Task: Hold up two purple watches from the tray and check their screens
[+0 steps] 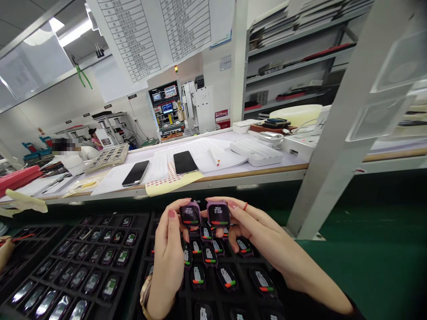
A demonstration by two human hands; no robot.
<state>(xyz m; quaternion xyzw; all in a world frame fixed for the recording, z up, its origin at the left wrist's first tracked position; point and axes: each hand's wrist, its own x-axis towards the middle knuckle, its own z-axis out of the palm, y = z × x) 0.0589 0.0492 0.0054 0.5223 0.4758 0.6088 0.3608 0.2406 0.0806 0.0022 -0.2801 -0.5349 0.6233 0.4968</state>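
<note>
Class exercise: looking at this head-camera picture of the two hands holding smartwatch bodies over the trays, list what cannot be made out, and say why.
- Text on the two purple watch bodies, left hand's and right hand's: too small.
- Tray cells under the left hand and right hand: hidden by them.
- Hanging printed sheets: print too small, top cut off.
- Left black tray: cut off by the frame's edge.

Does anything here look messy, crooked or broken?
Nothing looks broken or spilled. The left hand and right hand each hold a purple watch above a black tray of watches sitting in their slots. On the bench, two phones lie slightly askew on papers.
</note>
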